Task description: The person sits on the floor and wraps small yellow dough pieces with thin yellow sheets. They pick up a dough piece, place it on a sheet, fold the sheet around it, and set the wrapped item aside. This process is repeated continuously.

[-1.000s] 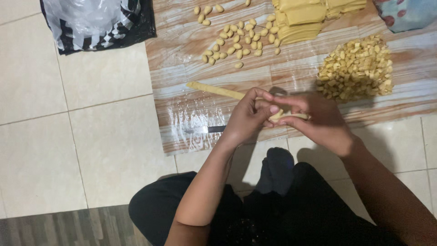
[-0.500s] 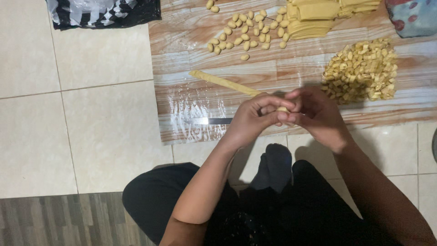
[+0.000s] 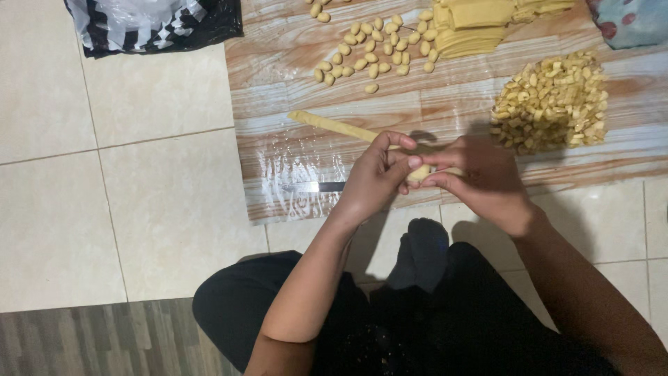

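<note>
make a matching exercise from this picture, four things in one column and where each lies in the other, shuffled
Things:
1. long rolled stick of yellow dough
2. pile of small cut yellow dough squares
3. steel knife blade
4. stack of flat yellow dough sheets

Places:
A. top of the board
B. right side of the board
C. under the left hand
D. slanting up-left from the hands

Pairs: 1-D, 2-B, 3-C, 4-A

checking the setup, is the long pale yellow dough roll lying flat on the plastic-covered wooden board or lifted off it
Lying flat. The long pale yellow dough roll rests on the plastic-covered wooden board; its near end is hidden behind the left hand.
</note>
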